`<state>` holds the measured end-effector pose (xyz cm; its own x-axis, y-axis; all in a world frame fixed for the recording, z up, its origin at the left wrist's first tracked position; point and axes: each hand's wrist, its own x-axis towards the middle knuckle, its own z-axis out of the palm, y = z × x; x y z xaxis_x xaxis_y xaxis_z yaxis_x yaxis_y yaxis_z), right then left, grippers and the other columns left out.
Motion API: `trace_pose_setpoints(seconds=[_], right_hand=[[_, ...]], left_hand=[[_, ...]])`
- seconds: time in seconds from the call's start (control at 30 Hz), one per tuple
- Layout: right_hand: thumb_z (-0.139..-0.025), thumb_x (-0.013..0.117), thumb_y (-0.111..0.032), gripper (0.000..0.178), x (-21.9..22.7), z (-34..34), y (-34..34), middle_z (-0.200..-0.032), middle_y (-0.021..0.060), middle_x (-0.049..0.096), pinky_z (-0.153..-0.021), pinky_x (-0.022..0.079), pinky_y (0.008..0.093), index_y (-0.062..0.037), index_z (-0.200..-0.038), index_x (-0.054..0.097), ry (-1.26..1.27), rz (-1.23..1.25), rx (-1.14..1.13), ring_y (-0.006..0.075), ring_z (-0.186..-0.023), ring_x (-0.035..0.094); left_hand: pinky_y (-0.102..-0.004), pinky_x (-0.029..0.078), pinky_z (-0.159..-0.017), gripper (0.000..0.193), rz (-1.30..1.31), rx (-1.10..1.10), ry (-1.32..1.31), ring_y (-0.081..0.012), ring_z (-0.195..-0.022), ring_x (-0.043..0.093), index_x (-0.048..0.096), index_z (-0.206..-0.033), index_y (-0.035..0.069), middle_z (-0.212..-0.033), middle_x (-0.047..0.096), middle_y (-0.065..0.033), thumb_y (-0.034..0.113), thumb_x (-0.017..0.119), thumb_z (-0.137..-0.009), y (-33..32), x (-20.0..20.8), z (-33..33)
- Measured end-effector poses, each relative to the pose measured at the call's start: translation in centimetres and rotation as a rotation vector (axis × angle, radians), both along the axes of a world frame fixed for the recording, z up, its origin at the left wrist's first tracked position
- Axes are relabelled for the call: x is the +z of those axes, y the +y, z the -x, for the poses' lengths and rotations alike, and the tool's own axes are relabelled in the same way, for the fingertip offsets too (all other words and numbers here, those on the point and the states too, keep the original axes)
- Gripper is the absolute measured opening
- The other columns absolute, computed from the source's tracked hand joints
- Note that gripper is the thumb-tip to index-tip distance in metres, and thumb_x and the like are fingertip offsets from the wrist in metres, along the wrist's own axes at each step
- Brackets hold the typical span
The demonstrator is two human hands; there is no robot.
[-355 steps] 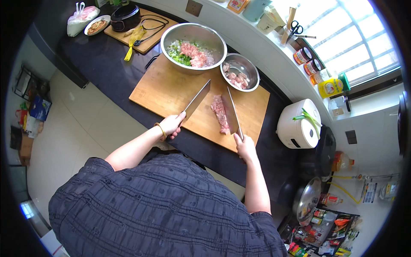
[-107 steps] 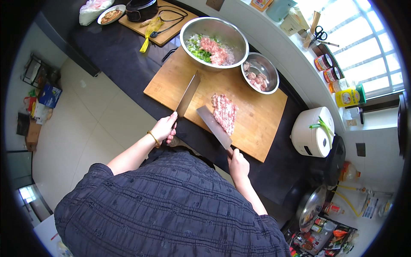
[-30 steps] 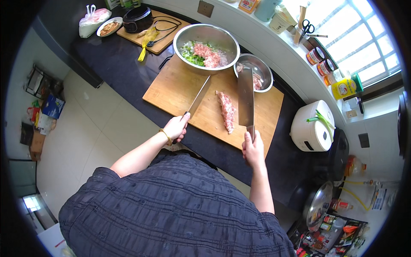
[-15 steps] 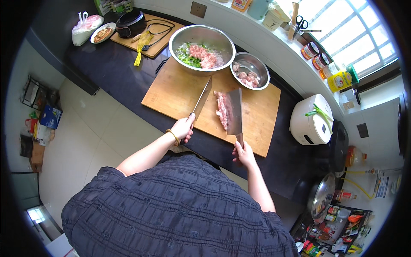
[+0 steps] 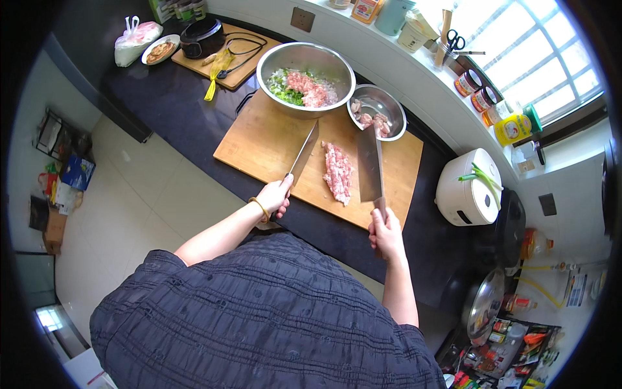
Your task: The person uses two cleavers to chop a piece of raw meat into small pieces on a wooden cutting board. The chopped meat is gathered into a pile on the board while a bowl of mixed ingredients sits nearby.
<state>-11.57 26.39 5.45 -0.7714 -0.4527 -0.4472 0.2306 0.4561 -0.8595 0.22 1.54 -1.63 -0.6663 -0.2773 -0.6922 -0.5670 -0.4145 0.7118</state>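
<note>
A strip of chopped raw meat (image 5: 337, 174) lies on the wooden cutting board (image 5: 259, 146). My left hand (image 5: 276, 196) is closed round the handle of one cleaver (image 5: 304, 154), its blade held over the board left of the meat. In my right hand (image 5: 387, 233) is a second cleaver (image 5: 370, 165), raised to the right of the meat and apart from it. Behind the board's far edge stands a large steel bowl (image 5: 343, 71) with minced meat and chopped greens. Beside it, a smaller steel bowl (image 5: 396, 135) holds several meat pieces, partly covered by the right cleaver's tip.
A white rice cooker (image 5: 461, 185) with green onions on its lid stands to the right. At the back left, a second board (image 5: 249, 63) carries a black appliance (image 5: 202, 39) and its cord. Jars (image 5: 483, 98) and scissors (image 5: 456, 41) line the window sill.
My right hand has moved the cleaver rightward, off the meat, so the whole strip now shows. The left cleaver has stayed nearly in place.
</note>
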Motion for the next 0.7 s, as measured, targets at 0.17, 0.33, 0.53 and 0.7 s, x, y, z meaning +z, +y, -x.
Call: trace_pose_setpoints(seconds=[0.17,0.33,0.53,0.7], right_hand=[[-0.091,0.041,-0.041,0.041,-4.5,1.0,0.1,-0.054,0.0048,0.048,-0.042,0.039,0.0287,-0.0017,-0.083,0.05,0.554,0.11,-0.01,0.0133,-0.044,0.047],[-0.092,0.04,-0.04,0.041,-8.1,3.3,0.0,-0.049,0.002,0.045,-0.039,0.034,0.0252,-0.0039,-0.075,0.048,0.285,-0.377,0.2,0.0104,-0.04,0.044],[-0.091,0.039,-0.044,0.044,-7.3,1.5,-1.0,-0.048,0.0026,0.044,-0.036,0.036,0.0283,-0.0052,-0.071,0.047,0.642,-0.043,0.126,0.012,-0.036,0.042],[-0.09,0.038,-0.047,0.046,-3.8,2.3,-2.0,-0.047,0.0017,0.042,-0.032,0.032,0.028,-0.0068,-0.069,0.045,0.077,-0.326,0.185,0.0115,-0.034,0.038]], left_hand=[[-0.0241,0.031,-0.033,0.047,0.0,0.003,0.001,-0.0087,-0.035,0.033,0.039,-0.071,0.01,-0.05,0.038,-0.0007,0.053,0.035,-0.088,0.6,0.1,-0.1],[-0.0244,0.032,-0.032,0.047,0.025,0.021,-0.009,-0.0088,-0.035,0.033,0.04,-0.071,0.01,-0.051,0.039,-0.0007,0.053,0.035,-0.088,0.7,-0.2,0.2],[-0.0241,0.033,-0.032,0.047,0.026,0.029,-0.009,-0.0088,-0.035,0.035,0.04,-0.071,0.009,-0.051,0.04,-0.0009,0.053,0.036,-0.088,1.3,-0.1,0.1],[-0.0239,0.034,-0.032,0.048,0.049,0.036,-0.01,-0.009,-0.035,0.036,0.04,-0.071,0.009,-0.051,0.04,-0.0013,0.053,0.037,-0.088,1.2,-0.4,-0.1]])
